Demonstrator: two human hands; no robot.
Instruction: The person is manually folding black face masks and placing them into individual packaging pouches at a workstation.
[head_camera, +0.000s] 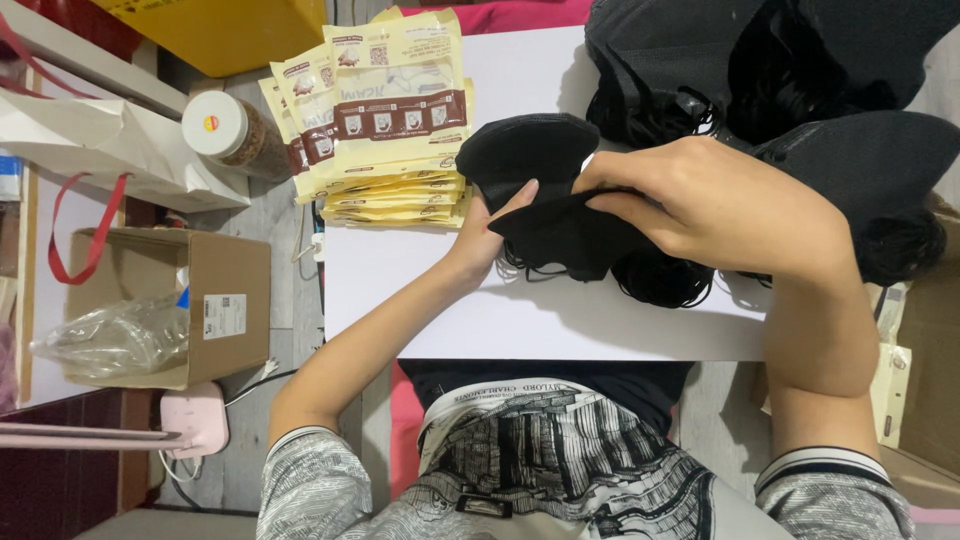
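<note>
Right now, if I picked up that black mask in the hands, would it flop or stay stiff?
Probably floppy: the black mask bends and creases where the left hand and right hand pinch it. It looks thin, so likely very light. Its ear loops dangle in curls and may snag.

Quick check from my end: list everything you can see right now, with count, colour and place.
face mask: one, black, held in both hands over the table
mask piles: several, black, table's far right
pouches: a stack, yellow with brown band, table's far left
table: one, white, centre
jar: one, white lid, left of the pouches
cardboard box: one, brown, on the floor at left, clear plastic inside
paper bag: one, white, red handles, far left
left hand: under the mask
right hand: gripping the mask from the right
</note>
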